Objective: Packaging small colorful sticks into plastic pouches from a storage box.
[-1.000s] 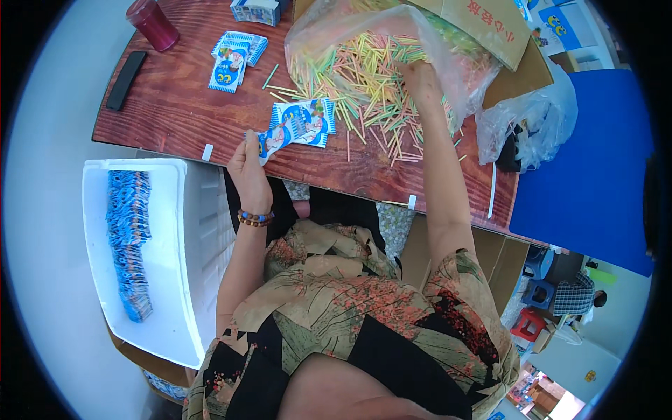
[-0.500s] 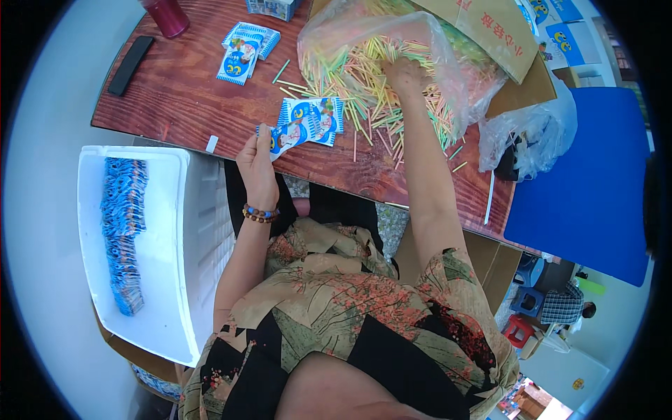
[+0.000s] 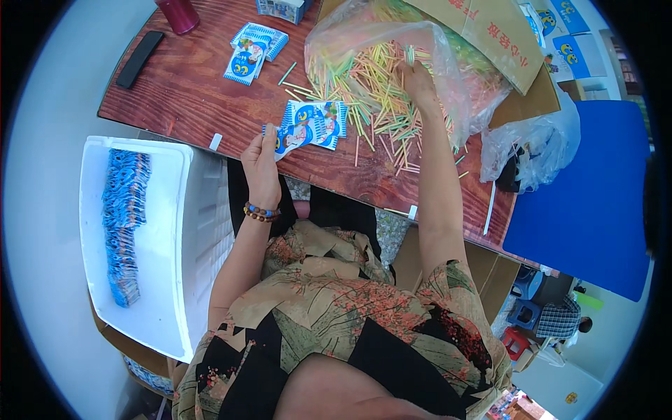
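Note:
My left hand (image 3: pixel 262 159) pinches the corner of a blue-and-white packet (image 3: pixel 294 138) at the table's near edge. Further packets (image 3: pixel 334 120) lie flat just beyond, partly under it. My right hand (image 3: pixel 418 85) is in a heap of thin pastel sticks (image 3: pixel 374 80), spilling from a large clear plastic bag (image 3: pixel 448 59). Its fingers are closed around a small bunch of sticks (image 3: pixel 409 54), whose ends poke out past the fingertips; how many cannot be made out.
A small stack of packets (image 3: pixel 246 57), a black bar-shaped object (image 3: pixel 141 59) and a red container (image 3: pixel 180 15) stand on the wooden table (image 3: pixel 203 105). Left is a white foam box (image 3: pixel 164 245) with rows of packets. A cardboard box (image 3: pixel 518 63) and crumpled bag (image 3: pixel 535 143) are at right.
My right hand has drawn slightly right and toward me within the heap, and stick ends now show at its fingertips. My left hand keeps its hold on the packet. The view has shifted a little.

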`<action>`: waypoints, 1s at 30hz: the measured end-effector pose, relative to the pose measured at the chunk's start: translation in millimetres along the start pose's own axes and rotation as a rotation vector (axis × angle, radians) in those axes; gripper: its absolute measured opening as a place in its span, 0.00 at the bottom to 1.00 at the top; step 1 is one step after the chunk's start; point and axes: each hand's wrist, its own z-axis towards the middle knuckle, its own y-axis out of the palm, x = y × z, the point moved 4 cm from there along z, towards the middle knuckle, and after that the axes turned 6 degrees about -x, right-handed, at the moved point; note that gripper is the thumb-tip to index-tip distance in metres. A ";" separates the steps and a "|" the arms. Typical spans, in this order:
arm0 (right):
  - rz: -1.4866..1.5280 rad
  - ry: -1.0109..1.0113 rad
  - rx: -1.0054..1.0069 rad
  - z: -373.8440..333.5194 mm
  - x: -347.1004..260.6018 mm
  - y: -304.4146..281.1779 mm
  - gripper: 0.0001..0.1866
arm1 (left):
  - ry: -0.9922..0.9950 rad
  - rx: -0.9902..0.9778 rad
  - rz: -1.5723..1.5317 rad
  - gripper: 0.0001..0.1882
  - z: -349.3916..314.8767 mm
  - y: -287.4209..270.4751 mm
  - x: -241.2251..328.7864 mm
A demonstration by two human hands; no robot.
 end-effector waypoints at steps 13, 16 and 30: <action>0.761 -0.136 -0.101 -14.3 7.6 -18.0 0.12 | -0.068 -0.052 -0.251 0.13 2.0 33.5 6.3; 1.335 -0.210 -0.167 -38.3 -26.7 -5.3 0.09 | -0.073 -0.041 -0.377 0.13 7.3 49.5 6.1; 1.442 -0.579 0.106 -143.2 -155.8 2.6 0.17 | 0.000 0.037 -0.205 0.18 8.2 69.2 30.1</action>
